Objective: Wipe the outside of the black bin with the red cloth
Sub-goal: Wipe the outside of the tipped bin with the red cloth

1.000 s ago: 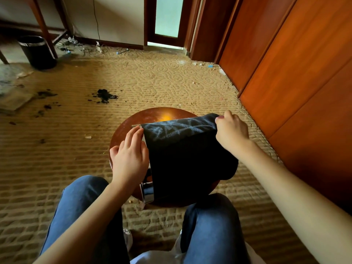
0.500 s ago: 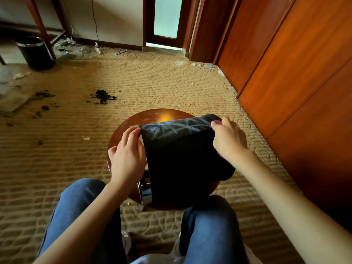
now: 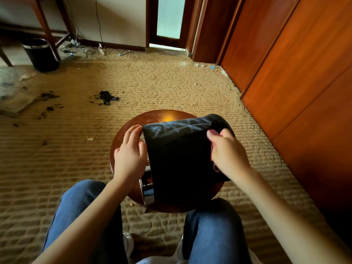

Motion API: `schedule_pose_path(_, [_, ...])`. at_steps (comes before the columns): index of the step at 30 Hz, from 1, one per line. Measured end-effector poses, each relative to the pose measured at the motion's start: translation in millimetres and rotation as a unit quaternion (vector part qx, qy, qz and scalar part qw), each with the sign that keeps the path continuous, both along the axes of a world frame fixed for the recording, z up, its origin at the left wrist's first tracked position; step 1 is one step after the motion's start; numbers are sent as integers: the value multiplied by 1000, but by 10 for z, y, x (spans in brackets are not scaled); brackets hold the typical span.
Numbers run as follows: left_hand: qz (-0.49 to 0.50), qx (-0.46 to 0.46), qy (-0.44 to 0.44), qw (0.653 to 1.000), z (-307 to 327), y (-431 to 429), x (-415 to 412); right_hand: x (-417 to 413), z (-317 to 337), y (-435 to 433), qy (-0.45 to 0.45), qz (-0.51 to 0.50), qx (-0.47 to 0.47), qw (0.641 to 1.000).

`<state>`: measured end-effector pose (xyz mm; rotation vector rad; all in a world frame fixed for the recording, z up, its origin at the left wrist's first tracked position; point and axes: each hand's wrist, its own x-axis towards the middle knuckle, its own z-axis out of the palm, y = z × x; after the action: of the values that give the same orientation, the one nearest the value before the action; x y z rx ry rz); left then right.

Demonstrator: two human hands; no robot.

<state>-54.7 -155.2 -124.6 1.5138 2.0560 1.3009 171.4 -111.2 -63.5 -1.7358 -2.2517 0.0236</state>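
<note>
The black bin (image 3: 181, 159) is laid long-ways between flat left hand (image 3: 129, 157) and right hand (image 3: 228, 155), where red cloth (image 3: 215, 168) is squeezed.

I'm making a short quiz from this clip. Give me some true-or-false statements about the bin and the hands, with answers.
1. The black bin lies on its side on the round stool. True.
2. Its shiny rim points away from the person. False: the rim faces the person.
3. The left hand touches the bin's left side. True.
4. The right hand hangs clear of the bin. False: it lies on the bin's right side.
5. A second bin lies tipped over. False: it stands upright at the far left.
</note>
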Motion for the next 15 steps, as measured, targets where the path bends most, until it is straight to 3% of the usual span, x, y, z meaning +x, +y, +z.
schedule_pose_path(2, [-4, 12, -8, 1000, 8, -16, 36, 58, -71, -121, 25, 28, 12, 999])
schedule_pose_path(9, [-10, -19, 50, 998, -15, -30, -25, 19, 70, 423, -9, -78, -27, 997])
schedule_pose_path(15, [-9, -5, 38, 999, -29, -66, 48, 2, -40, -173, -51, 15, 12, 999])
